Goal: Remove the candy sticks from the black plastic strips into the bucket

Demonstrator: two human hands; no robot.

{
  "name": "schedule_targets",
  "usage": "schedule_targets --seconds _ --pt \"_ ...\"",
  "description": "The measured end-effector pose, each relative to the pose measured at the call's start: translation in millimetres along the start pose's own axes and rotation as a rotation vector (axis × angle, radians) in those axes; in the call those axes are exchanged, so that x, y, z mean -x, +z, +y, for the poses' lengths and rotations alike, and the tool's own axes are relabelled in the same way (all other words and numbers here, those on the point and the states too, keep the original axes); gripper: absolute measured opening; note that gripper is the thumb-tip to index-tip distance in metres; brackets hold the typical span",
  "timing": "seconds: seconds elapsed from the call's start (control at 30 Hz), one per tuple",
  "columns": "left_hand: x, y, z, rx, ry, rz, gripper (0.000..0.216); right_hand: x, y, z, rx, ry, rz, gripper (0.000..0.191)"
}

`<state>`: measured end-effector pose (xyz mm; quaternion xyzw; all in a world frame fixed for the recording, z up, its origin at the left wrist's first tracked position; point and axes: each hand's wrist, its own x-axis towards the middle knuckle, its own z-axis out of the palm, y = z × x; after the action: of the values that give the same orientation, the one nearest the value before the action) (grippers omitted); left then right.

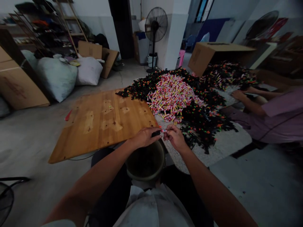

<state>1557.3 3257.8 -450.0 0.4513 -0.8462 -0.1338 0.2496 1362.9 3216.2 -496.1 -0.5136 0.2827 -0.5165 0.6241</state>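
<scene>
My left hand (145,136) is closed in a pinch on a small black piece (156,133). My right hand (174,137) pinches a small coloured tube (163,130) right against it, so the two hands meet above a dark round bucket (145,164) between my knees. Just beyond my hands lies a big heap of black parts with bright tips (201,107), and on top of it a pile of pink and multicoloured tubes (172,96).
A wooden board (101,121) lies flat on the floor to the left. Another person in a purple top (281,116) sits at the right, a hand in the heap. Cardboard boxes (213,53), stuffed sacks (56,77) and a standing fan (155,31) stand behind.
</scene>
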Motion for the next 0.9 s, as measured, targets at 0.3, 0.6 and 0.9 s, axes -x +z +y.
schedule_targets --seconds 0.3,0.6,0.9 --pt "-1.1 -8.5 5.4 0.028 0.062 -0.063 0.043 13.7 -3.1 -13.5 0.348 -0.167 0.037 0.027" --pt "-2.5 -13.2 4.1 0.086 0.027 -0.139 0.045 20.2 -5.7 -18.2 0.459 -0.163 -0.03 0.027" --pt "-5.4 -18.6 2.0 0.137 -0.013 -0.229 0.043 23.6 -0.8 -13.8 0.411 -0.106 0.022 0.033"
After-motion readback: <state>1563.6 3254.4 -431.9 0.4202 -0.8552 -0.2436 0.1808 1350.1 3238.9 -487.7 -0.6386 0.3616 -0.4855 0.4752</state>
